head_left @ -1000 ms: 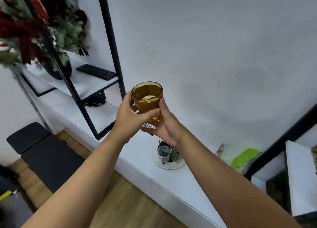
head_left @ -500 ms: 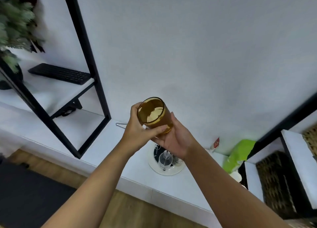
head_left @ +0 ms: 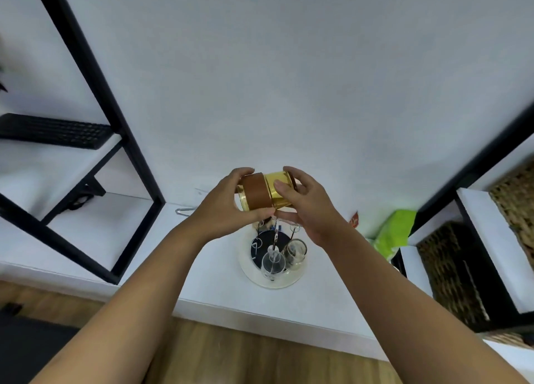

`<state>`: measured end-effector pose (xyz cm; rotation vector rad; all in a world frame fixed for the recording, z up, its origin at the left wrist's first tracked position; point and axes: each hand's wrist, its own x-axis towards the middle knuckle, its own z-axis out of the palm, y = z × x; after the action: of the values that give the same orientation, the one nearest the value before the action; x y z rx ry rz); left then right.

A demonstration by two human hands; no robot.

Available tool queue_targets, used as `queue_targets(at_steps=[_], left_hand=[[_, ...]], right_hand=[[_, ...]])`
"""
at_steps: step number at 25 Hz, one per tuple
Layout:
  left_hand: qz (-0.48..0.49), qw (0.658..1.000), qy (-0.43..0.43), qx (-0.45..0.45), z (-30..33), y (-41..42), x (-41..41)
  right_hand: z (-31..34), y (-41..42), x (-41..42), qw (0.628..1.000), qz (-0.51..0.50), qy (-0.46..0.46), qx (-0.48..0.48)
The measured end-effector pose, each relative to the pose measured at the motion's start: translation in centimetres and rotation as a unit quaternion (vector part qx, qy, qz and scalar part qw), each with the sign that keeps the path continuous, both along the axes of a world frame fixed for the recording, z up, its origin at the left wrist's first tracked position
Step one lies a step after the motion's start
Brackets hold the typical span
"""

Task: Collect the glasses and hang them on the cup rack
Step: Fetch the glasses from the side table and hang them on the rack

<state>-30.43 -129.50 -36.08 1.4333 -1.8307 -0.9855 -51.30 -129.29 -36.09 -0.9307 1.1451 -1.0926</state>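
Observation:
Both hands hold an amber glass with a brown band, lying on its side above the cup rack. My left hand grips its left end and my right hand its right end. The cup rack stands on a round white base directly below, its thin wire arms rising toward the hands. Two clear glasses hang on it, one at the front and one to the right. The rack's top is partly hidden behind my hands.
The rack stands on a white counter against a white wall. A black-framed shelf with a black keyboard stands left. A green bag and wicker baskets in a shelf unit lie right. Wooden floor runs below.
The amber glass has gone from upright to lying sideways and has come down closer to the rack. The view has shifted right and downward, bringing the rack nearer the middle.

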Motion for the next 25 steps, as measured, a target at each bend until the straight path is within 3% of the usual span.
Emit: queue_targets(at_steps=[4,7,11,17,25], left_hand=[[0.038,0.989,-0.134,-0.045,-1.2,-0.3,-1.9],[0.06,0.982,-0.166,-0.068,-3.2,0.5,-3.9],[0.093,0.975,-0.169,-0.113,-5.8,0.2,-5.5],[0.133,0.978,-0.134,-0.091,-10.4,-1.2,-4.6],[0.152,0.987,-0.014,-0.052,-17.3,-2.6,-2.6]], right_hand=[[-0.3,-0.9,-0.7,0.984,0.016,0.163,-0.066],[-1.7,-1.1,-1.0,0.956,0.035,0.267,-0.119],[-4.1,-1.6,-0.8,0.931,0.067,0.328,-0.147],[-7.7,-3.1,-1.2,0.937,0.118,0.305,-0.123],[-13.7,-3.9,-1.0,0.95,0.134,0.275,-0.064]])
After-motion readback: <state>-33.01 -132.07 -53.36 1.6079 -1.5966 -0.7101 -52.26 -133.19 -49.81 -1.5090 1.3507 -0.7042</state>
